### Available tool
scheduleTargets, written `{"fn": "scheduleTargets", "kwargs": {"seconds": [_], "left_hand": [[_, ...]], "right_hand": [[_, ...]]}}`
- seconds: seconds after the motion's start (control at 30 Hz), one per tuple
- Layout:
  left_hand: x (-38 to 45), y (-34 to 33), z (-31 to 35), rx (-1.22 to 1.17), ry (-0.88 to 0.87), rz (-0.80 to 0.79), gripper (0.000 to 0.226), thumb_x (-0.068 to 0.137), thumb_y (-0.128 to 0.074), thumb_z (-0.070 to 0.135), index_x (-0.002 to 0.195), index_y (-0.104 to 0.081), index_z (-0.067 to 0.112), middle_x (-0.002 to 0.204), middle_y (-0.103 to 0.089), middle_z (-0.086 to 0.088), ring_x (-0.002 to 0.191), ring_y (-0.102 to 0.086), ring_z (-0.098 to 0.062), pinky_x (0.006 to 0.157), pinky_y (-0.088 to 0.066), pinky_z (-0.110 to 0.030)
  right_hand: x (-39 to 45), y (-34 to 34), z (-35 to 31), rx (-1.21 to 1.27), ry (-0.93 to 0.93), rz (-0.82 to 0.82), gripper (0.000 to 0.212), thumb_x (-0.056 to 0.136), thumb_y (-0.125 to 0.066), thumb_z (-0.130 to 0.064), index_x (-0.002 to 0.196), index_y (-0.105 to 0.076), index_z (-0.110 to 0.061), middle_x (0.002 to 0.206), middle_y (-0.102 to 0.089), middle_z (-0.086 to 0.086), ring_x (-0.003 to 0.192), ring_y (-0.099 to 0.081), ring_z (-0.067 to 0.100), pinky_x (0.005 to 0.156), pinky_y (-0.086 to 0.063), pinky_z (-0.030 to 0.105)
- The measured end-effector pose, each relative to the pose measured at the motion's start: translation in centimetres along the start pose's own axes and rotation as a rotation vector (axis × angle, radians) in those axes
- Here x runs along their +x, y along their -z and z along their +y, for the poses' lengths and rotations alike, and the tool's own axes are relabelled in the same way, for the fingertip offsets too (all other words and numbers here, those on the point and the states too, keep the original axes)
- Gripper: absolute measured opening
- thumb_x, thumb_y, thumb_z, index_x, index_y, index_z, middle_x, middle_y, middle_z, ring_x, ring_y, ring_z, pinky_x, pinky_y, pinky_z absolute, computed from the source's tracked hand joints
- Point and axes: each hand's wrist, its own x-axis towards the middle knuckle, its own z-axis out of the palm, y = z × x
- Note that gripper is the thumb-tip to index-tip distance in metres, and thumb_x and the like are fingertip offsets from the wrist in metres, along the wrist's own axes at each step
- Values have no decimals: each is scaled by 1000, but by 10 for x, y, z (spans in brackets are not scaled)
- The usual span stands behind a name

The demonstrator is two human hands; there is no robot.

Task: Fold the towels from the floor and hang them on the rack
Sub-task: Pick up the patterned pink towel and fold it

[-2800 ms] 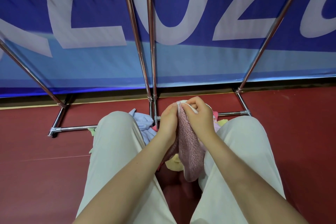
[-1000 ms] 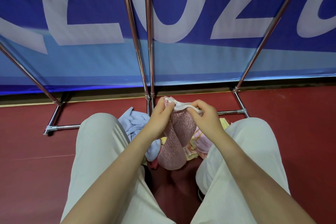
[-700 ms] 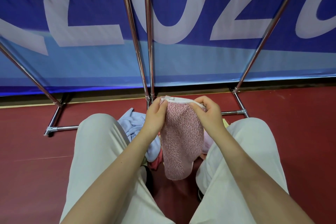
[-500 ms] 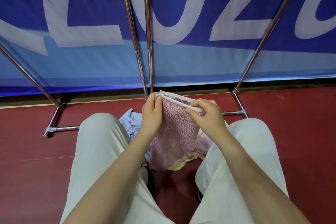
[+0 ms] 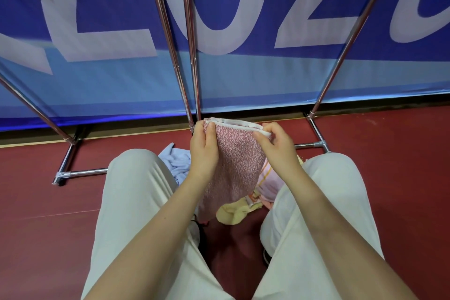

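Since a moment earlier, the pink towel (image 5: 233, 165) had been doubled, its white hems meeting on top. The left hand (image 5: 203, 151) and right hand (image 5: 277, 147) each pinched a top corner, holding it above the floor pile (image 5: 238, 212); hanging on the rack (image 5: 192, 39) remained.

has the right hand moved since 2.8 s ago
Yes. The right hand has slid rightward along the pink towel, away from the two centre rack poles, opening a gap from the left hand.
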Motion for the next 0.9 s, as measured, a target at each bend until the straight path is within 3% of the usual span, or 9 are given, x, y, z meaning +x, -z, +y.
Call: {"fn": "scheduleTargets", "kwargs": {"seconds": [0.17,0.23,0.3,0.43,0.53,0.73,0.9], "left_hand": [[1,1,1,-4,-19,-33,16,102,-42,22,99,-55,13,91,-59,5,83,-52,1,79,-39,-17],[3,1,0,-23,22,-57,7,99,-51,19,93,-52,17,82,-53,8,75,-48,1,74,-39,-21],[4,3,2,-48,20,-93,17,95,-58,13,88,-49,25,74,-46,9,67,-43,1,71,-37,-22],[2,8,6,1,-111,-197,32,93,-56,5,104,-56,35,104,-61,16,97,-57,0,92,-42,-16],[1,12,11,56,-157,-220,25,94,-56,4,95,-63,28,98,-65,18,94,-58,9,85,-40,-9],[6,20,8,136,-180,-76,12,90,-67,13,96,-65,24,91,-64,23,84,-57,14,77,-41,-7],[5,25,8,180,-214,-175,10,91,-64,10,95,-64,20,89,-65,17,84,-58,12,77,-42,-7]], "right_hand": [[1,3,-1,114,-25,78,21,87,-67,-15,75,-49,-17,72,-50,-6,69,-45,9,66,-38,29],[1,6,-2,145,-36,119,21,85,-68,-13,74,-51,-18,70,-52,-8,67,-47,9,65,-39,30],[1,8,-4,160,-33,152,24,84,-69,-11,73,-50,-20,68,-51,-9,65,-46,7,64,-39,30],[0,12,-6,134,-4,145,25,83,-70,-11,73,-50,-20,70,-52,-8,67,-48,9,64,-41,31],[-1,16,-6,93,15,137,22,82,-72,-14,74,-52,-19,72,-55,-7,67,-51,10,64,-42,31],[-4,18,-6,90,47,181,22,79,-76,-14,75,-54,-16,73,-59,-5,68,-55,10,66,-47,32],[-3,24,-8,102,42,232,20,80,-75,-11,78,-55,-8,72,-56,-5,68,-51,8,67,-45,31]]}}
